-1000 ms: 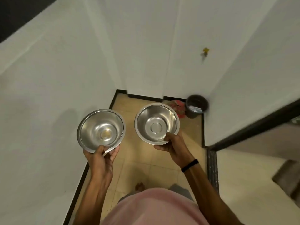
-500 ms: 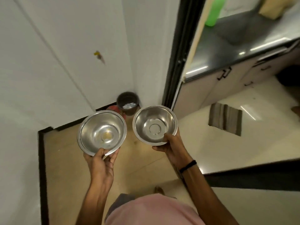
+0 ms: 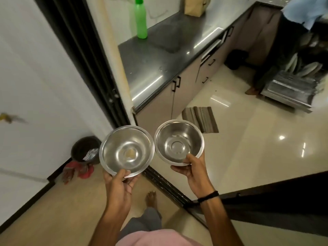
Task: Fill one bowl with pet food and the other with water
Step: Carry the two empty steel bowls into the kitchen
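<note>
Two round stainless-steel bowls are held side by side in the air over the threshold of a doorway. They lie close together, and it cannot be told whether the rims touch. The wider, shallower steel bowl (image 3: 126,150) is gripped at its near rim by the left hand (image 3: 118,185), with the thumb laid over the edge and the fingers curled beneath. A pale yellowish patch is seen at its bottom; whether this is a reflection cannot be told. The smaller, deeper steel bowl (image 3: 179,142) is gripped in the same way by the right hand (image 3: 193,171), the thumb pressed on the near rim. A black band (image 3: 207,196) is worn on the right wrist.

Beyond the black door frame (image 3: 85,59) a dark polished kitchen surface (image 3: 159,55) is seen. A tall green plastic bottle (image 3: 141,18) stands upright on it, and a brown paper bag (image 3: 194,6) is set farther along. A striped grey-brown mat (image 3: 201,118) lies on the glossy floor beside the cabinets.

To the left, a dark round bin (image 3: 85,150) is placed against the white wall, with a red cloth (image 3: 78,170) bunched just beside it. A bare foot (image 3: 150,196) is seen below the bowls. At the upper right, part of another person (image 3: 284,41) is visible near a steel dish rack (image 3: 291,89).
</note>
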